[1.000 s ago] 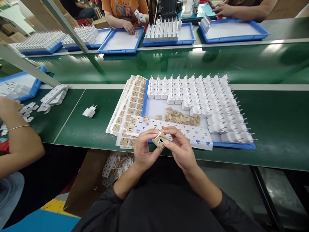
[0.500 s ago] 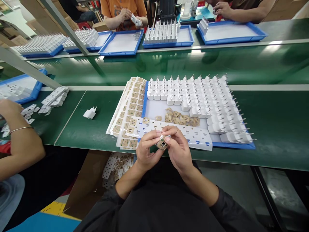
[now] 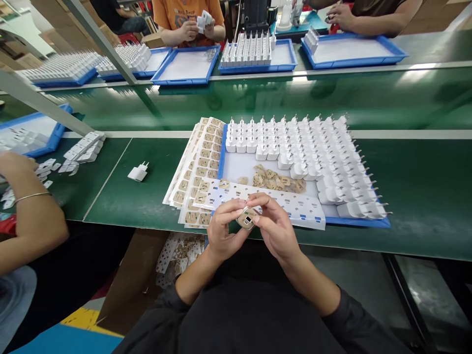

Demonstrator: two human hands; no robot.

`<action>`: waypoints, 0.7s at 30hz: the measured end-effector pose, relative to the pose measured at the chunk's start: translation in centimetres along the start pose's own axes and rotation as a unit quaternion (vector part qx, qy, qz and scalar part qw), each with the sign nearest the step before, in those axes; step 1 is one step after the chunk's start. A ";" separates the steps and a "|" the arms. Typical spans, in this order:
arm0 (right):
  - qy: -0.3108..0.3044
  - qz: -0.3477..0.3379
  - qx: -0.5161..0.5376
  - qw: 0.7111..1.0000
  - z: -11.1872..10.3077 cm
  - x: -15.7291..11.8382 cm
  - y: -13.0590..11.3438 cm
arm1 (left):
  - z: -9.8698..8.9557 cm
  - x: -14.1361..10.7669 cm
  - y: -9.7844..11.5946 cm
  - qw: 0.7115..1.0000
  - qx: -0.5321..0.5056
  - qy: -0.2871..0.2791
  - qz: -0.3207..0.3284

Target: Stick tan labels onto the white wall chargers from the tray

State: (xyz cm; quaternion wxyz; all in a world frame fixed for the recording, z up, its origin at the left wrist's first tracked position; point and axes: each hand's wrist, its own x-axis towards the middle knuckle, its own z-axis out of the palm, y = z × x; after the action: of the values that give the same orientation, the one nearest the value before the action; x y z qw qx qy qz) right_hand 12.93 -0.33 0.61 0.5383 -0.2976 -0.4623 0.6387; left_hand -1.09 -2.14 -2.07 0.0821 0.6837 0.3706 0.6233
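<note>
Close to my body, over the table's front edge, my left hand grips a plug charger. Its port face points up at me and carries a tan sticker with dark port openings. My right hand closes on the same charger from the right, thumb against the edge of the sticker. Just beyond my fingers lies a white backing sheet with punched holes and a few tan stickers at its left end. Behind that sheet is a heap of loose tan pieces in the blue tray.
Rows of white chargers, prongs up, fill the tray's back and right. Sticker sheets are stacked at its left. A lone charger lies further left, near a co-worker's arm. Below the table stands a cardboard box with scraps.
My right thumb has shifted slightly on the charger's face, and the charger has turned a little, showing more of the sticker. Across the table, a co-worker has turned the white part they hold.
</note>
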 end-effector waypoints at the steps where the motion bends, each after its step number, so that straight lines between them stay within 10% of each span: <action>1: -0.014 -0.007 -0.024 1.000 -0.3 0.1 -0.2 | -0.1 -0.1 0.0 1.000 -0.012 -0.008 -0.010; 5: -0.041 -0.107 -0.201 0.973 -1.1 0.9 -1.4 | -0.3 -0.5 0.2 0.998 -0.030 -0.029 -0.038; 10: -0.081 -0.318 -0.371 0.869 -1.6 0.7 -2.5 | -0.5 -1.1 -0.1 0.986 -0.066 -0.018 -0.154; 13: -0.069 -0.293 -0.321 0.898 -2.7 0.7 -2.4 | -1.2 -1.0 -0.7 0.979 -0.061 0.009 -0.196; 16: 0.066 -0.220 -0.362 0.904 -4.6 2.1 -2.0 | -2.4 -0.7 -1.4 0.976 -0.043 0.034 -0.209; 21: 0.092 -0.147 -0.620 0.765 -7.7 5.4 -1.1 | -4.5 -0.7 -2.2 0.959 -0.053 0.097 -0.262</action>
State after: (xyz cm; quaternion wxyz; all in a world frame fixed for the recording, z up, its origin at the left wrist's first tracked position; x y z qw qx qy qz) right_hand 18.81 6.95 -0.82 0.3638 -0.5519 -0.7443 0.0953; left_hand -6.05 -2.61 -2.97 0.2428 0.4934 0.5095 0.6618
